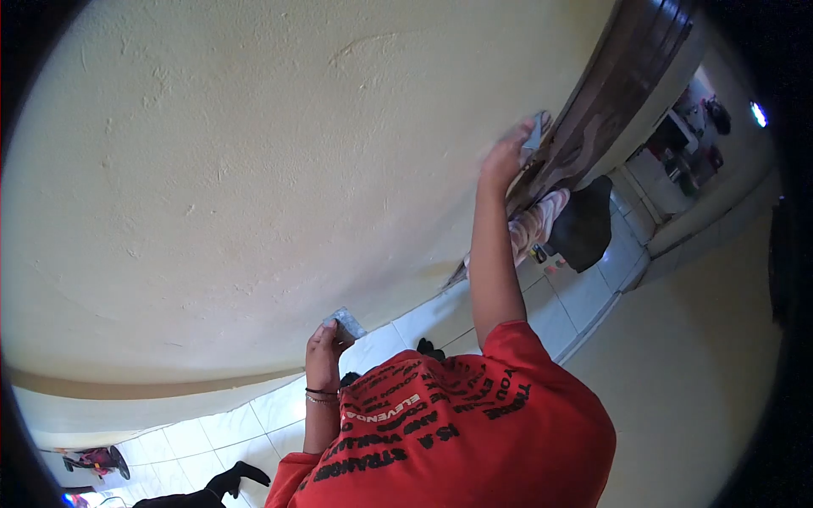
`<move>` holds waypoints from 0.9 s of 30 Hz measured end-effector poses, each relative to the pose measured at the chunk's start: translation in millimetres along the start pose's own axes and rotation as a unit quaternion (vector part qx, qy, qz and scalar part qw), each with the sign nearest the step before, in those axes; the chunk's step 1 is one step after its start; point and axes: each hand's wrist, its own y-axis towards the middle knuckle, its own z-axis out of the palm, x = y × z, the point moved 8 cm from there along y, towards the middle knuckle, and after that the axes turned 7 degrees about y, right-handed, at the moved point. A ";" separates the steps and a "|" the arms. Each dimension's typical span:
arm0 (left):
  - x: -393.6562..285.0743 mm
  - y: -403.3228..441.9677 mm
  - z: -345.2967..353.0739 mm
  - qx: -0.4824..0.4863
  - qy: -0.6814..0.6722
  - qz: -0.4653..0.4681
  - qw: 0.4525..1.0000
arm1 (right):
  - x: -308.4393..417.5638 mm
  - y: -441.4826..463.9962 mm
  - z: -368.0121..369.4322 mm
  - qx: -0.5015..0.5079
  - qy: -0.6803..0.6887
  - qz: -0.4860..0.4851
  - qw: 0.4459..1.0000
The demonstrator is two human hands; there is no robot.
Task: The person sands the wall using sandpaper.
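Observation:
My left hand point(321, 354), with a dark band and a beaded bracelet at the wrist, pinches a small grey speckled sheet point(345, 323) that looks like sandpaper. It is low, by the bottom of the cream wall point(212, 195). Farther up and to the right, my right hand point(506, 155) is closed on a grey folded sheet point(533, 135), held at the wall's edge beside the brown wooden door frame point(605, 93). Motion slightly blurs this hand, and some of its fingers are hidden. The wall's painted surface shows small bumps and scratches.
A pink and white patterned cloth point(533, 227) and a dark cloth point(584, 227) hang by the frame. White floor tiles point(284, 405) run below the wall. A black object point(229, 483) is at lower left. Through the doorway, assorted items point(682, 161) appear.

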 end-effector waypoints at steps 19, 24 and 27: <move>-4.7 0.0 -5.5 0.014 0.005 0.004 1.000 | 107.5 -86.3 65.2 0.212 -0.189 -0.120 0.951; -3.1 -0.2 -9.5 0.001 -0.007 0.001 1.000 | 124.6 -92.8 80.4 0.238 -0.185 -0.154 0.941; -0.7 0.0 -16.3 -0.007 -0.003 0.005 1.000 | 139.2 -104.4 92.0 0.260 -0.180 -0.187 0.930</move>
